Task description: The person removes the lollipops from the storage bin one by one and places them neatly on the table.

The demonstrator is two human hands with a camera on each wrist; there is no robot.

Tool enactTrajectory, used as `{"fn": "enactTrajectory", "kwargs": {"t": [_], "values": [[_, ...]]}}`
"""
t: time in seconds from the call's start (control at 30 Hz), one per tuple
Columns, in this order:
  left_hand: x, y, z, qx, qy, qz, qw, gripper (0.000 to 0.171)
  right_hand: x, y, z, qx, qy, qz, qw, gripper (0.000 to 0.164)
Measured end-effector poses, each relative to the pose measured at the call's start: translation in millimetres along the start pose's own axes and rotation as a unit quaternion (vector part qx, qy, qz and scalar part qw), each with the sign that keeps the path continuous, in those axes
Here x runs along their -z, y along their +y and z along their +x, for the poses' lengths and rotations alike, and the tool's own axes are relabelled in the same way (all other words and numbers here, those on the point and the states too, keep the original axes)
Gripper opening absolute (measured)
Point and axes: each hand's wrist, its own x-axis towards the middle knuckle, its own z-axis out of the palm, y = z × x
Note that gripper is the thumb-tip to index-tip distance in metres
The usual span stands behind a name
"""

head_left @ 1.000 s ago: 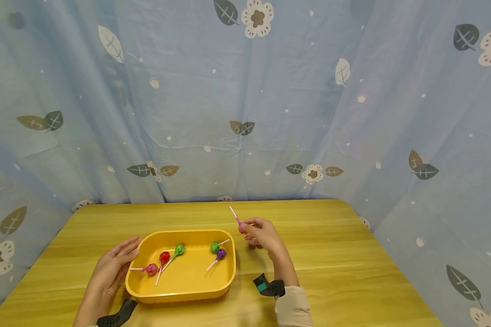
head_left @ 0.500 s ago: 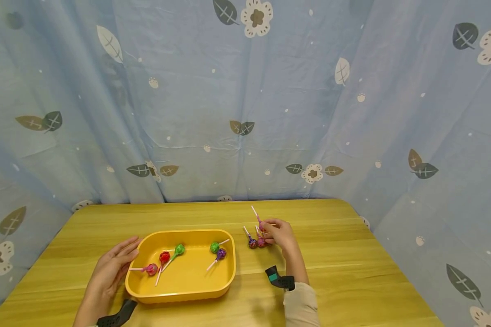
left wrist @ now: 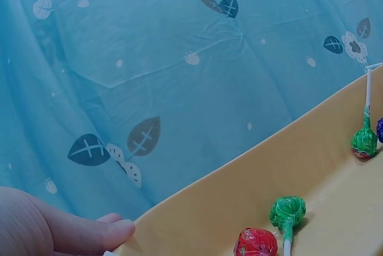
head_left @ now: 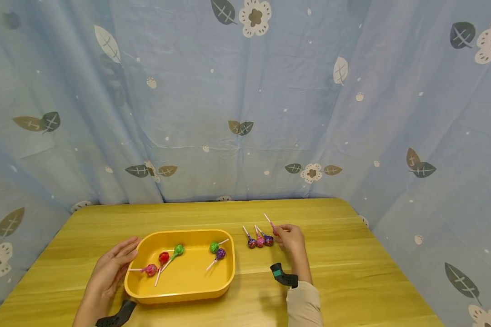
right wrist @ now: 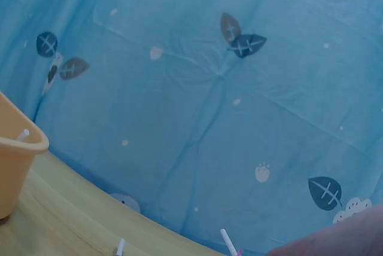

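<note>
So the right hand (head_left: 291, 238) had its thumb and fingers clamped on the wrapped head of the held lollipop (head_left: 272, 225), with the stick poking out toward 11 o'clock. That put it out at roughly the yellow tray's (head_left: 180, 295) 2 o'clock. Couldn't tell if the candy was touching the worktop (head_left: 335, 268).

Just beside it, toward 9 o'clock, three lollipops (head_left: 260, 242) lay side by side, sticks also aimed around 11. Five more, like the red lollipop (head_left: 163, 257), sat inside the tray.

The left hand (head_left: 112, 268) wasn't clamped on anything. Its fingers lay fairly straight against the tray's wall at 9 o'clock.

Handling-wise, I reckoned these were very light, with nearly all the weight in the hard ball. The wrapper looked shiny, so probably a touch slippery, and a round head could've rolled. The stick seemed stiff but thin, maybe bendable if squeezed sideways. Best hold, imo: a gentle pinch across the ball or the twisted wrapper neck. Gripping the stick's tip would've let the head swing.
</note>
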Motion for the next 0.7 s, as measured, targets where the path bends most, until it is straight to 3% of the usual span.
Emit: {"fn": "enactTrajectory", "kwargs": {"t": [0.23, 0.47, 0.7], "values": [[0.4, 0.2, -1.1, 0.001, 0.000, 0.001, 1.0000, 0.060, 0, 9, 4, -0.004, 0.006, -0.034, 0.999, 0.026], [-0.2, -0.6, -0.8, 0.003, 0.005, -0.002, 1.0000, 0.056, -1, 16, 7, 0.009, 0.024, -0.122, 0.992, 0.029], [0.8, -1.2, 0.6, -0.007, 0.004, -0.011, 0.9999, 0.045, -2, 18, 6, 0.011, 0.026, -0.147, 0.989, 0.029]]}}
